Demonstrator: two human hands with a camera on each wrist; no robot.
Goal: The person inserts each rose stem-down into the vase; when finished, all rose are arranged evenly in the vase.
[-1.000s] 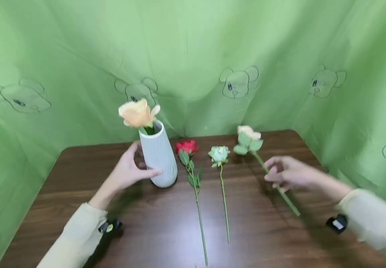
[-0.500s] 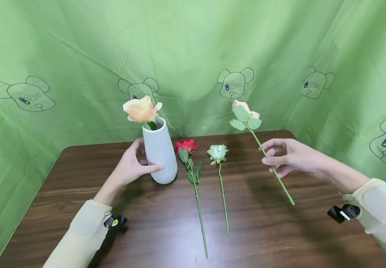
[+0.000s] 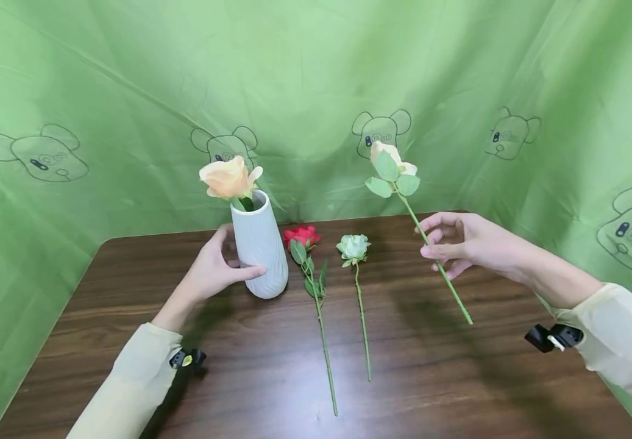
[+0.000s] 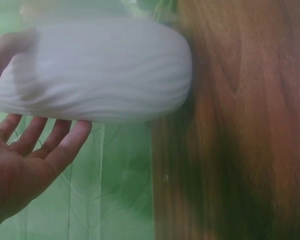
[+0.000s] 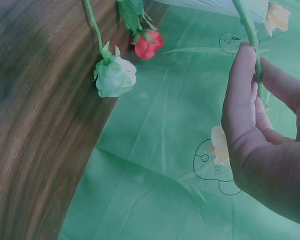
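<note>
The cream rose [image 3: 391, 164] is off the table, tilted, its bloom high against the green cloth and its stem slanting down toward the person. The right hand [image 3: 461, 244] pinches that stem [image 5: 250, 30] between thumb and fingers about midway along. To the left stands the white vase [image 3: 259, 247], upright on the brown table [image 3: 458, 366], with one orange rose [image 3: 230, 177] already in it. The left hand [image 3: 214, 268] cups the vase's side, thumb across the front and fingers curved behind.

By the look of it, one flower is placed, a second is lifted and well apart from the vase mouth, and two lie waiting: the red rose [image 3: 301, 235] just beside the vase and the pale green rose [image 3: 354, 246] next to it. The orange bloom overhangs part of the opening, so the incoming stem may need to slip in beside it.
</note>
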